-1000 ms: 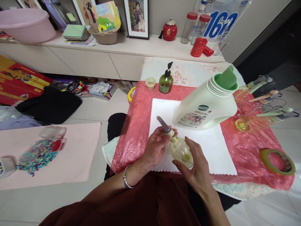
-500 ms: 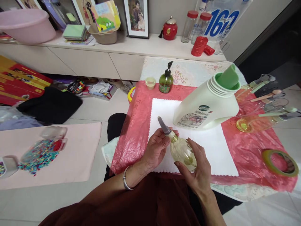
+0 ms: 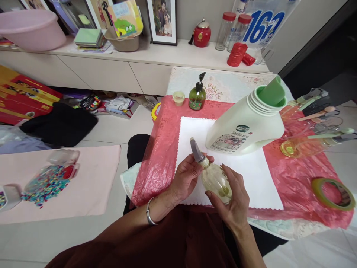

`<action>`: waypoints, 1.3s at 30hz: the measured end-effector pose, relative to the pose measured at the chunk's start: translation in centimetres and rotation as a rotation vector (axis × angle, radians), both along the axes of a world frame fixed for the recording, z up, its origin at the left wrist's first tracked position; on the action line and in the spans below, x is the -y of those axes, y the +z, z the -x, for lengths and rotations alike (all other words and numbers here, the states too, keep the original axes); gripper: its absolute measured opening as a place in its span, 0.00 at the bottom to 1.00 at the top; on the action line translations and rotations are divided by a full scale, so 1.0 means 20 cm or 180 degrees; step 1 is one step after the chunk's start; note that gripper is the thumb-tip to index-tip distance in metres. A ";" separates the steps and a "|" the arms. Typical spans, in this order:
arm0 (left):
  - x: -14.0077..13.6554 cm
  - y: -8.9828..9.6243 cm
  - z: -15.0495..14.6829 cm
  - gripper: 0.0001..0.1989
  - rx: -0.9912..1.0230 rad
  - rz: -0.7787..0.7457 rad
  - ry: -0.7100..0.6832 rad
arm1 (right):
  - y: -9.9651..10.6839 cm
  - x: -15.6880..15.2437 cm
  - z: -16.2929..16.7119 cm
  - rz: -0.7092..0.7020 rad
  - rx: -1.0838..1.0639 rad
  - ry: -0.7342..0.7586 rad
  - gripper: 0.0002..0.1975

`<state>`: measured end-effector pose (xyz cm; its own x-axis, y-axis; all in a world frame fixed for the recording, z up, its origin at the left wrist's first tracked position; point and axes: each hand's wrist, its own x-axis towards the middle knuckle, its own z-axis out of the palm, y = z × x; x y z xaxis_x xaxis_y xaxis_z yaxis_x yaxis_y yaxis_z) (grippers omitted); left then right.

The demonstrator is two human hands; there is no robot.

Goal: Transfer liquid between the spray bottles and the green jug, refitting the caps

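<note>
The left hand (image 3: 185,179) reaches in from the lower left, its forearm slanting up to a wrist ringed by a silver metal bangle (image 3: 150,211). Its palm is turned partly upward, and its grip is closed about the collar of a rounded clear bottle (image 3: 214,178) with a yellowish tint, just below the curved grey nozzle (image 3: 196,150). The right hand (image 3: 235,199) comes up from the lower right, its grip clamped on the bottle's body, thumb along the near side and fingers curved over the far side.

The bottle lies tilted between the hands, nozzle up and to the left, above a white scallop-edged sheet (image 3: 263,186) on the desk; whether it touches the sheet cannot be told. Just beyond it stands a large pale-green plastic jug (image 3: 245,128), with red plastic film (image 3: 156,163) showing around the sheet.
</note>
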<state>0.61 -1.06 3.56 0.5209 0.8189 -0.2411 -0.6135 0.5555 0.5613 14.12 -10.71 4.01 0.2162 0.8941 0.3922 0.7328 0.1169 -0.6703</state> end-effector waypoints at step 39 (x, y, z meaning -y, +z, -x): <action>-0.04 0.03 -0.02 0.20 0.0250 0.0411 0.0276 | -0.05 0.01 0.12 -0.0414 -0.0605 0.0061 0.39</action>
